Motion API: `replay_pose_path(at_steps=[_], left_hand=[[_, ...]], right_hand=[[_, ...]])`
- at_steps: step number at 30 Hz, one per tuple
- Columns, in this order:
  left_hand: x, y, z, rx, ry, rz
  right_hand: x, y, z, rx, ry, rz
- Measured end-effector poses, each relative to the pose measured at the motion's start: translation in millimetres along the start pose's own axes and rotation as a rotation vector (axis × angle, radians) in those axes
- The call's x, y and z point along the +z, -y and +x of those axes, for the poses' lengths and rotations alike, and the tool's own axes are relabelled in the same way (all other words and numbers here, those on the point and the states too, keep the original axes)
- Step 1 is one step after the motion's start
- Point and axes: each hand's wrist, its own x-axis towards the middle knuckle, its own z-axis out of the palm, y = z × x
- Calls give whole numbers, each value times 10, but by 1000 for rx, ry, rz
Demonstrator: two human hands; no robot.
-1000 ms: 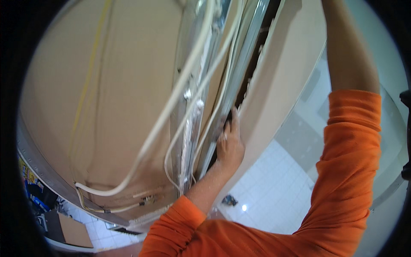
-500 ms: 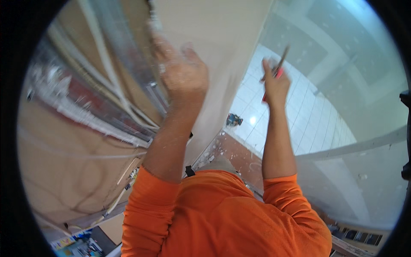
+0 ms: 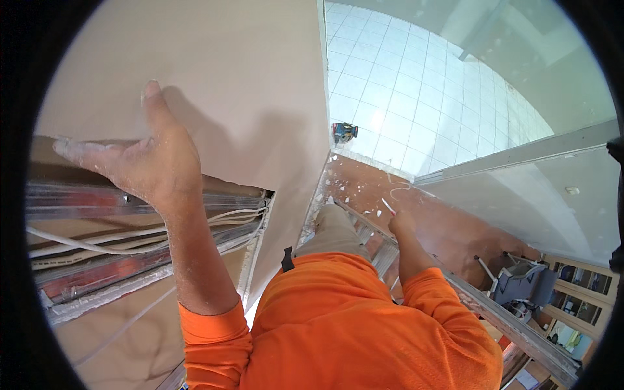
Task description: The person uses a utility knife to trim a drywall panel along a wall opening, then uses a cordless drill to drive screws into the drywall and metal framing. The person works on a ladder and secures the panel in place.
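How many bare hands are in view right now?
2. The left hand, its grip open, is in front of the beige wall panel; the right hand, its grip around a slim tool, is over the reddish-brown floor.

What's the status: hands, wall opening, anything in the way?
Left hand open by the wall opening. Right hand gripping a thin tool. Pale cables cross the opening.

Right fingers (image 3: 394,223) lowered, slim tool (image 3: 389,207) too, left fingers (image 3: 97,156) farther left
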Motion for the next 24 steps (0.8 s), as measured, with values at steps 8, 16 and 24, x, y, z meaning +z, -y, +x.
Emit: replay_pose_path(at_steps=[8,16,24], left_hand=[[144,200,-98,463,-188,81],[309,342,-55,691,-281,308],[223,243,-73,817,-134,549]], right_hand=[[120,-149,3,92,235,-78],[384,-515,538,86,452,-230],[476,-672,496,109,491,-5]])
